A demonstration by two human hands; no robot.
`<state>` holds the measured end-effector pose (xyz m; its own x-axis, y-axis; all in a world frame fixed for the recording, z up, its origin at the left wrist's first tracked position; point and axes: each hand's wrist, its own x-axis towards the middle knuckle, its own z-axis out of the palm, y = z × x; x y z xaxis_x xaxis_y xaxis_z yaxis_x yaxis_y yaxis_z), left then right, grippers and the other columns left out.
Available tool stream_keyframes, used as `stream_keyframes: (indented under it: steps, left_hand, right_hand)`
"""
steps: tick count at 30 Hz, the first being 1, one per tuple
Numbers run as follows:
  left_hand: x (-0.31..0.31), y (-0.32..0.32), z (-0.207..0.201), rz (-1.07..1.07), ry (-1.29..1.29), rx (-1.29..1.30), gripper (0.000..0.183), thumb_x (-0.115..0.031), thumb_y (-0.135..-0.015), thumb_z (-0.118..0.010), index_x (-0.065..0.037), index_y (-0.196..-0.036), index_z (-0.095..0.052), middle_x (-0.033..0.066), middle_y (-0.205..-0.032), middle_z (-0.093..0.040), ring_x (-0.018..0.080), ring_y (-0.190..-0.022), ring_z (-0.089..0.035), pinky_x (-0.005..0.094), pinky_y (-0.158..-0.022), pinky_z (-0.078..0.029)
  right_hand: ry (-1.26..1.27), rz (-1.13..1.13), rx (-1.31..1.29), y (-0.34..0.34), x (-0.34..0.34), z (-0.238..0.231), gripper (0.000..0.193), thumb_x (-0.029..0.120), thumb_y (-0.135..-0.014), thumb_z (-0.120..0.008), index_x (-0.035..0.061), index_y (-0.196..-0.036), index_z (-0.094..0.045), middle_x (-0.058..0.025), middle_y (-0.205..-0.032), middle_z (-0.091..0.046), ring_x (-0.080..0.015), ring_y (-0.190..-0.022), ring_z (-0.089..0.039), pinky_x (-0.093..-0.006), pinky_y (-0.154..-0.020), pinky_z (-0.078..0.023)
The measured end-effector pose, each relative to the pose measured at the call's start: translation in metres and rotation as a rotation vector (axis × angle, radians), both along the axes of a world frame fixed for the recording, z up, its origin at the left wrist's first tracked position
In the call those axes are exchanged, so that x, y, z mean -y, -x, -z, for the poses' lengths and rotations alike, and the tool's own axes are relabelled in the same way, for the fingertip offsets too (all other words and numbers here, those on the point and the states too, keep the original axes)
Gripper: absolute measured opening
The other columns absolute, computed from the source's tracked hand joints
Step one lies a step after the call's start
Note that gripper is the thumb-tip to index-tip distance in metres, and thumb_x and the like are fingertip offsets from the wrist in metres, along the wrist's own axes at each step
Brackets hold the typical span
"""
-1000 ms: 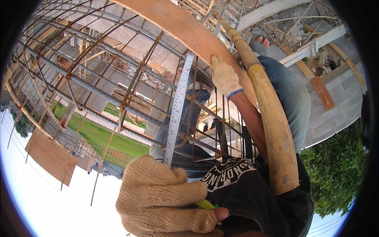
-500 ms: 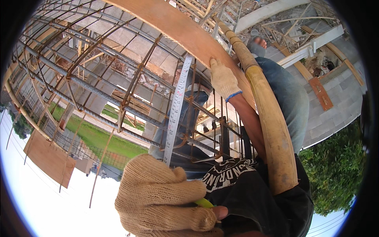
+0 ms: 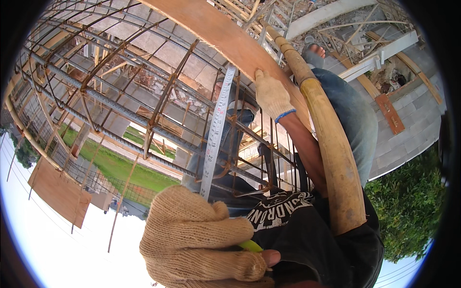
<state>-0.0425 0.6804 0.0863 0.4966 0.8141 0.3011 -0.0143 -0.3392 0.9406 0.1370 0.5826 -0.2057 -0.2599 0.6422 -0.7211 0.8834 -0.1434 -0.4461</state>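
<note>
My left hand [image 3: 201,237], in a tan knitted glove with a bare thumb tip, is closed around a tape measure; only a yellow-green bit of its case [image 3: 250,246] shows. Its metal blade [image 3: 216,127] runs up and away from the glove to the near edge of a long wooden board [image 3: 211,26]. My right hand [image 3: 273,94], in a matching glove with a blue cuff, rests on that board just right of the blade's end. One digit lies stretched on the board; the others look folded and are partly hidden.
A cage of rusty rebar [image 3: 96,98] fills the left side. A thick bamboo pole [image 3: 331,149] slants past my right arm. Below lie rubble [image 3: 331,29], a white beam [image 3: 384,57], a reddish plank [image 3: 390,114] and grey paving [image 3: 408,139]. My jeans-clad leg [image 3: 348,115] is beyond the pole.
The view has shifted slightly. Both hands, the tape blade and the board keep nearly the same places relative to each other.
</note>
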Motion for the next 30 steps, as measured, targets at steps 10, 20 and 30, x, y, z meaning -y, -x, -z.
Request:
stream_keyframes:
  steps: [10, 20, 30]
  left_hand:
    - [-0.003, 0.006, 0.012, 0.04, -0.093, 0.072, 0.017, -0.008, -0.078, -0.085, -0.015, -0.091, -0.078, 0.0018, -0.096, -0.079, 0.0177, -0.069, -0.068, 0.024, -0.044, -0.041]
    - [0.002, 0.007, 0.018, -0.029, -0.119, 0.077, 0.013, -0.011, -0.081, -0.083, -0.017, -0.092, -0.078, -0.0001, -0.098, -0.08, 0.0164, -0.067, -0.068, 0.0229, -0.043, -0.038]
    - [0.0, 0.007, 0.017, -0.004, -0.132, 0.08, 0.015, -0.018, -0.081, -0.085, -0.018, -0.095, -0.079, 0.0006, -0.102, -0.08, 0.0175, -0.07, -0.069, 0.0239, -0.046, -0.042]
  right_hand:
    - [0.0, -0.011, -0.035, 0.002, -0.001, -0.007, 0.036, 0.01, -0.098, -0.054, -0.0033, -0.131, -0.056, -0.027, -0.121, -0.065, -0.0443, -0.109, -0.069, -0.0522, -0.09, -0.059]
    - [-0.044, -0.003, -0.069, -0.009, 0.007, -0.001, 0.036, 0.011, -0.097, -0.056, -0.0014, -0.131, -0.056, -0.0265, -0.123, -0.064, -0.0444, -0.108, -0.069, -0.0534, -0.087, -0.059]
    - [-0.034, -0.022, -0.059, -0.012, 0.007, 0.001, 0.04, 0.015, -0.097, -0.06, -0.0007, -0.133, -0.055, -0.0246, -0.123, -0.064, -0.0441, -0.103, -0.07, -0.0527, -0.087, -0.059]
